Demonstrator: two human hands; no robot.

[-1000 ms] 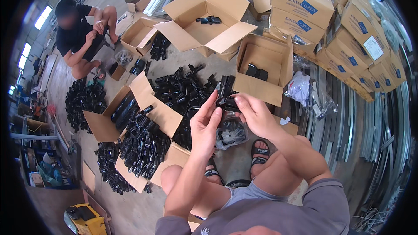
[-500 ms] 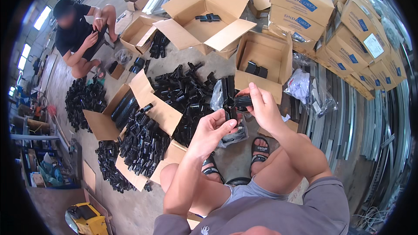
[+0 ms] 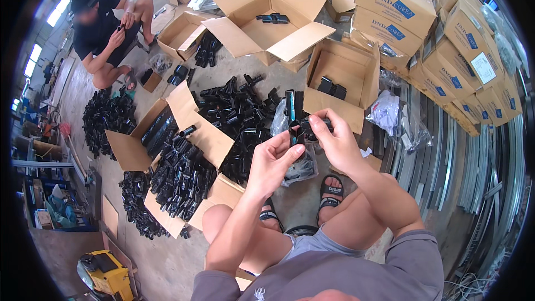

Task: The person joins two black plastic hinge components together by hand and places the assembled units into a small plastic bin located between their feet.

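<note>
Between my two hands, above my knees, is a glossy black fitting (image 3: 293, 106) with an upright channel-like arm. My left hand (image 3: 275, 161) pinches its lower end between thumb and fingers. From the side, my right hand (image 3: 337, 140) is closed on a short black part that meets the upright one. Whether these are one piece or two joined ones is hidden by my fingers. Just beyond lies a large heap of similar black fittings (image 3: 237, 103) on the floor. An open carton (image 3: 131, 150) on the left has more of them spilling over its flaps.
Ahead stand a large open carton (image 3: 245, 28) and a smaller open carton (image 3: 356, 72), each holding a few black pieces. Stacked closed boxes (image 3: 384, 5) and long metal profiles (image 3: 440, 161) line the right. A co-worker (image 3: 103, 33) squats at far left, near another black heap (image 3: 108, 120).
My right hand has shifted slightly inward, its fingers closer over the side part. The upright part has turned a little and now shows a bluish shine. The whole view has shifted slightly.
</note>
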